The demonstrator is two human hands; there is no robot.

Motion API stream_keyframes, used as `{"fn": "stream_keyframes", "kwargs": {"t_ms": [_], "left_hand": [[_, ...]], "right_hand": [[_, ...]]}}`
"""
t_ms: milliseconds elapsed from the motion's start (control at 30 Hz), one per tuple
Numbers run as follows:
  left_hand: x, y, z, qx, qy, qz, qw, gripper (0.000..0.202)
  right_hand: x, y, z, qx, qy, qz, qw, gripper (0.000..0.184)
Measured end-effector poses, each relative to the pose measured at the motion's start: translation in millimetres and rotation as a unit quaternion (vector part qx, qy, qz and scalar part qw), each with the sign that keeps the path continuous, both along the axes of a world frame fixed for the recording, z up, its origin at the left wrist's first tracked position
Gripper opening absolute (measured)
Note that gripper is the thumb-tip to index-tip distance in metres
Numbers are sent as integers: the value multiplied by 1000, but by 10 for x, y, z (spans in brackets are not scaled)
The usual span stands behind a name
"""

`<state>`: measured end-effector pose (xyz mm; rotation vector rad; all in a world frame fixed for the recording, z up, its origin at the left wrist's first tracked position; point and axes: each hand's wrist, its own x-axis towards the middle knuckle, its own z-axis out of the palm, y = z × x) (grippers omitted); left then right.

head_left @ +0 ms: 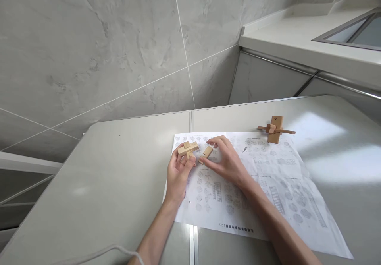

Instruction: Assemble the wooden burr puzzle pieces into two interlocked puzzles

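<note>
My left hand (pixel 177 173) is closed around several light wooden puzzle pieces (pixel 188 149) that cross one another, held above a printed sheet. Just right of it, my right hand (pixel 225 157) grips a single wooden puzzle piece (pixel 208 151) between thumb and fingers. A narrow gap separates this piece from the pieces in my left hand. Beneath both hands lies the white instruction sheet (pixel 214 217), covered with small diagrams. How the left-hand pieces lock together is partly hidden by my fingers.
An assembled wooden puzzle (pixel 275 130) marked "2" stands at the sheet's far right edge. The pale folding table (pixel 119 177) has a seam down its middle. A white cable (pixel 113 248) crosses the near left. Behind are a grey tiled wall and a white counter (pixel 297 42).
</note>
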<state>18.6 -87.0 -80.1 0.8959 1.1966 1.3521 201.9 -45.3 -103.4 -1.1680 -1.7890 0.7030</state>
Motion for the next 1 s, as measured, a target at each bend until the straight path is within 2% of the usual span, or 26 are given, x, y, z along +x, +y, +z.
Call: {"fn": "stream_keyframes", "kwargs": {"t_ms": [100, 267, 400, 500, 633, 833, 1000], "left_hand": [[8, -10, 0, 8, -9, -6, 1000, 57], [14, -5, -5, 15, -1, -1, 1000, 60], [24, -8, 4, 20, 10, -3, 1000, 58], [43, -21, 20, 16, 17, -4, 1000, 60], [60, -23, 23, -3, 14, 3, 1000, 63], [43, 2, -16, -22, 16, 16, 999, 61], [37, -2, -7, -31, 27, 12, 999, 56]], "right_hand": [[-43, -10, -68, 27, -63, -6, 998, 55], [-56, -3, -130, 43, -107, -7, 993, 49], [-6, 5, -82, 12, -47, 7, 999, 58], [15, 2, -42, -7, 29, 19, 999, 57], [-25, -7, -33, 12, 101, 35, 994, 56], [-131, -43, -19, 62, 84, 45, 994, 64], [-230, -89, 7, 141, 53, 51, 987, 57]]}}
